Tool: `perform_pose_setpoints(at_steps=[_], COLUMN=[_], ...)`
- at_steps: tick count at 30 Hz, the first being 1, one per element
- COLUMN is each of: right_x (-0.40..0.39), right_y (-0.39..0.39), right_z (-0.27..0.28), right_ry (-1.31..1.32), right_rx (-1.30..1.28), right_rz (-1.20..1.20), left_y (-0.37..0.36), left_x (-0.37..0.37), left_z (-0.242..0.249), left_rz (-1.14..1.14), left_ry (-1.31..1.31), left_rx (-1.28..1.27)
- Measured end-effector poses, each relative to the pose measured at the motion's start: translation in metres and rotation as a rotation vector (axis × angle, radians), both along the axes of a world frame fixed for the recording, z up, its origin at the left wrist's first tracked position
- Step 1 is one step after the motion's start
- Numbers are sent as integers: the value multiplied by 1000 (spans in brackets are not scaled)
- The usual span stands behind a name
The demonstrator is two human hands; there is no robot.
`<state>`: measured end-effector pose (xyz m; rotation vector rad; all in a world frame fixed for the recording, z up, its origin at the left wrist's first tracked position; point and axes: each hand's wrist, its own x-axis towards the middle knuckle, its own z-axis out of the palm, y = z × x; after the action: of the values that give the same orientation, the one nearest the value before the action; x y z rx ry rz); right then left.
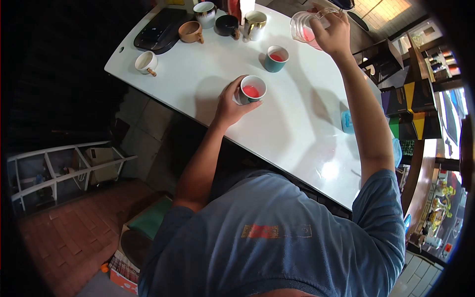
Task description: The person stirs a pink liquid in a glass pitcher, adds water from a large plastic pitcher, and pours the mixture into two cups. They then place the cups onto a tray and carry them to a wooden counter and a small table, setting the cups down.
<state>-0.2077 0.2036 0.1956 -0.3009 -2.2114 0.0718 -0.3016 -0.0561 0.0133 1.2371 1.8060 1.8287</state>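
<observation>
My left hand (pixel 230 105) is wrapped round a cup (pixel 253 88) with a white inside and some red liquid in it. At the far right of the table my right hand (pixel 334 32) grips a clear glass jug (pixel 300 27), which is tilted and has a little red liquid inside. Between the two hands a teal cup (pixel 276 61) stands upright on the table, also with red liquid in it. The jug is held apart from both cups.
On the white table (pixel 277 128) stand a white mug (pixel 146 62), a brown cup (pixel 191 32), a black cup (pixel 227 26), a gold-rimmed mug (pixel 255 25) and another mug (pixel 205 15). A black flat device (pixel 161 30) lies behind. A blue container (pixel 348 122) sits by my right arm.
</observation>
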Motion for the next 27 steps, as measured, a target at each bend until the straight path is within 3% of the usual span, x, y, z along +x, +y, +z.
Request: perform_pose_setpoints(at_steps=[4,7,9,11,13,17,19,20,27], right_x=[32,51,69,78,90,108,119,118,127], right_y=[-23,-9,-20,-40,-54,-65,-77,-72,-76], right_z=[37,39,54,70,81,87,100,98,100], right_ry=[33,-10,-32,-13,-4,20,-146,-75,-51], right_rx=[-142,-187,-87,-176,-19,-35,8,194,298], right_rz=[29,74,167,205,225,235,170,252,387], left_y=[9,15,20,26,29,31,32,32,32], left_x=[13,24,30,38,47,63,70,73,87], left_z=[32,69,84,92,96,108,111,111,126], left_rz=[-195,-337,-382,-426,-435,-530,-563,-573,-613], left_ry=[-276,-340,-337,-335,-292,-259,-274,-273,-195], left_rx=[99,80,66,51,81,93,96,98,93])
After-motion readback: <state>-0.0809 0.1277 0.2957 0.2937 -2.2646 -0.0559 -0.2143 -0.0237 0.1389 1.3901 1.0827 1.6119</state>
